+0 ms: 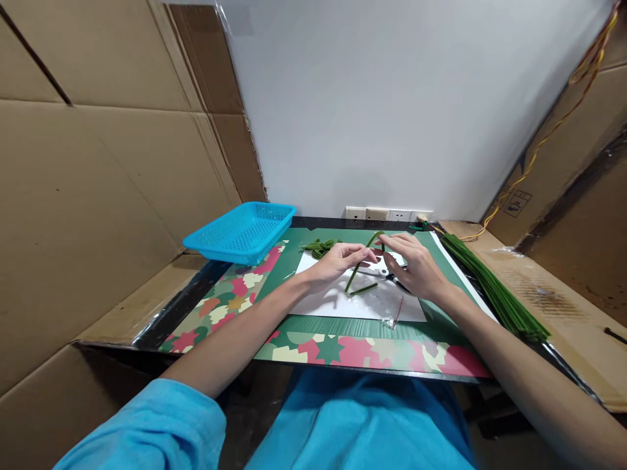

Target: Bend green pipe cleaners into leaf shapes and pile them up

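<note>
A green pipe cleaner [353, 273], bent over at its top, is held between my two hands above a white sheet [313, 305]. My left hand [340, 258] pinches its slanting length with thumb and fingers. At the bend, the fingertips of my right hand [409, 261] close on the other end. Below lies a short green piece [364, 288]. Scissors [385, 273] rest on the sheet, partly hidden by my right hand. Behind my left hand sits a small pile of curled green pieces [319, 247].
At the back left stands a blue perforated basket [235, 238]. A bundle of long green pipe cleaners [494, 284] lies at the right. Near the sheet's front edge is a small clear plastic bag [392, 320]. Cardboard walls [122, 130] flank the table; sockets [377, 214] line the back wall.
</note>
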A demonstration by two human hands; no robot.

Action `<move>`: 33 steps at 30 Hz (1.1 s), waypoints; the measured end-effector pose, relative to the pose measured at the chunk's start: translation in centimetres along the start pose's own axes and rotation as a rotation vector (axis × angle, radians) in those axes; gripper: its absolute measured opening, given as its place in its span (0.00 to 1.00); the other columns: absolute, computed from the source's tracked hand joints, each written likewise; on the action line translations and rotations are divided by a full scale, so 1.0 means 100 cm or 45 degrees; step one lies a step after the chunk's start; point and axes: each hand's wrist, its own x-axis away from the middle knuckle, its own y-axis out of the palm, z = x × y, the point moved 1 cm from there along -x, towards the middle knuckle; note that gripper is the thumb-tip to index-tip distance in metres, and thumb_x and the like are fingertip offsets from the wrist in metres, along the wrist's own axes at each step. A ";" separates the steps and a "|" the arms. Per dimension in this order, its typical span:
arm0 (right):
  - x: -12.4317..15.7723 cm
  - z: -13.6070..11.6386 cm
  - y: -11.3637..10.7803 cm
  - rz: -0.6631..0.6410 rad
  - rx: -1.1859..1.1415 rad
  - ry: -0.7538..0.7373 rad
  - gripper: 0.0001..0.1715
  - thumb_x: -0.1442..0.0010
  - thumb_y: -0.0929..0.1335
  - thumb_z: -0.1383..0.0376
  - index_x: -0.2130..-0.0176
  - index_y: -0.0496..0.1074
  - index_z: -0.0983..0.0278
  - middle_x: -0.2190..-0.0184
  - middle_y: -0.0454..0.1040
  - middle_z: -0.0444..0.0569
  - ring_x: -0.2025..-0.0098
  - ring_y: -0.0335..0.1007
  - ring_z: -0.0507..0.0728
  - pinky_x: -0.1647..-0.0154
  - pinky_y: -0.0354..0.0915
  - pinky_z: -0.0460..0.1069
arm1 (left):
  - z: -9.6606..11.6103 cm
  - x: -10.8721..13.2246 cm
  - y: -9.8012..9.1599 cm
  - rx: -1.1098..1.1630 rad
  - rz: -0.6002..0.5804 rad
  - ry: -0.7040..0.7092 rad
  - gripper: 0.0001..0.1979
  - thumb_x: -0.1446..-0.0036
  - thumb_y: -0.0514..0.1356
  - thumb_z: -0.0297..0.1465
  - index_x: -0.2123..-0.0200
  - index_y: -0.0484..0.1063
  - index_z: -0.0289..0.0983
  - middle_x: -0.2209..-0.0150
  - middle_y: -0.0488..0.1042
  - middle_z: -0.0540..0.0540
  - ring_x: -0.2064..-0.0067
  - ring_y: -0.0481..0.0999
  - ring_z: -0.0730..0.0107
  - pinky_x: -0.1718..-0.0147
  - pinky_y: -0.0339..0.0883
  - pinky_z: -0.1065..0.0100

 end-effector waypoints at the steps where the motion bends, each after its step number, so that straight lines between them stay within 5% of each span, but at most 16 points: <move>1: 0.000 0.002 0.000 0.015 -0.024 0.008 0.25 0.30 0.63 0.68 0.36 0.69 0.58 0.47 0.79 0.54 0.46 0.73 0.66 0.46 0.69 0.62 | -0.001 0.000 0.000 0.022 -0.010 0.000 0.20 0.36 0.64 0.47 0.58 0.81 0.34 0.54 0.79 0.39 0.48 0.76 0.61 0.41 0.64 0.59; 12: -0.005 -0.011 -0.007 0.166 -0.161 0.015 0.26 0.31 0.63 0.70 0.38 0.72 0.55 0.49 0.81 0.52 0.48 0.77 0.63 0.47 0.72 0.61 | 0.008 0.004 0.011 0.160 -0.154 -0.021 0.21 0.34 0.63 0.46 0.55 0.82 0.33 0.52 0.79 0.37 0.47 0.76 0.60 0.39 0.62 0.56; 21: -0.004 -0.008 -0.005 0.158 -0.156 0.055 0.25 0.31 0.63 0.70 0.38 0.72 0.56 0.50 0.82 0.51 0.49 0.79 0.63 0.49 0.72 0.59 | 0.007 0.005 0.017 0.166 -0.193 -0.086 0.22 0.33 0.61 0.46 0.53 0.82 0.33 0.53 0.79 0.37 0.56 0.76 0.67 0.55 0.67 0.65; 33: -0.005 -0.002 -0.008 0.187 -0.075 0.082 0.21 0.32 0.63 0.69 0.43 0.76 0.59 0.50 0.81 0.54 0.48 0.76 0.64 0.47 0.72 0.61 | -0.001 0.004 0.024 0.237 -0.121 -0.226 0.27 0.37 0.64 0.50 0.59 0.84 0.29 0.71 0.74 0.43 0.70 0.72 0.73 0.70 0.62 0.70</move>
